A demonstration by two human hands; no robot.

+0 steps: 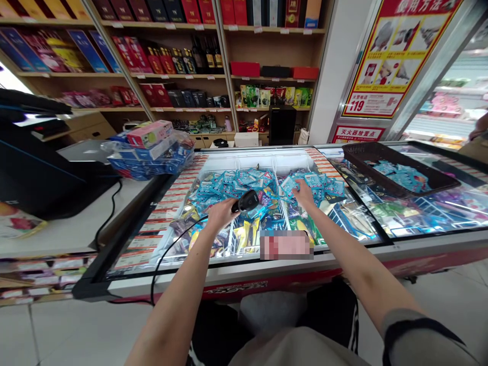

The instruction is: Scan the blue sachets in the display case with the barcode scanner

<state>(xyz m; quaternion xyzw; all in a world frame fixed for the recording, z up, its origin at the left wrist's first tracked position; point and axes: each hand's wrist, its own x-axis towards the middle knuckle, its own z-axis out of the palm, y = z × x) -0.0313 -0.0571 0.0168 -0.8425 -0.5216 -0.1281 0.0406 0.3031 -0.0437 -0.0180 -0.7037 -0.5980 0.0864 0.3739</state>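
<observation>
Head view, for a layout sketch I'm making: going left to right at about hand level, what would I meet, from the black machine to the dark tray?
Black machine, plastic-wrapped bundle, left hand, black handheld scanner, right hand, dark tray.

Wooden shelves — a white pillar beside — pale tiled floor.

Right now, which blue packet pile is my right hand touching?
The middle pile, right of the divider; the left pile is across it, the third in the tray.
</observation>
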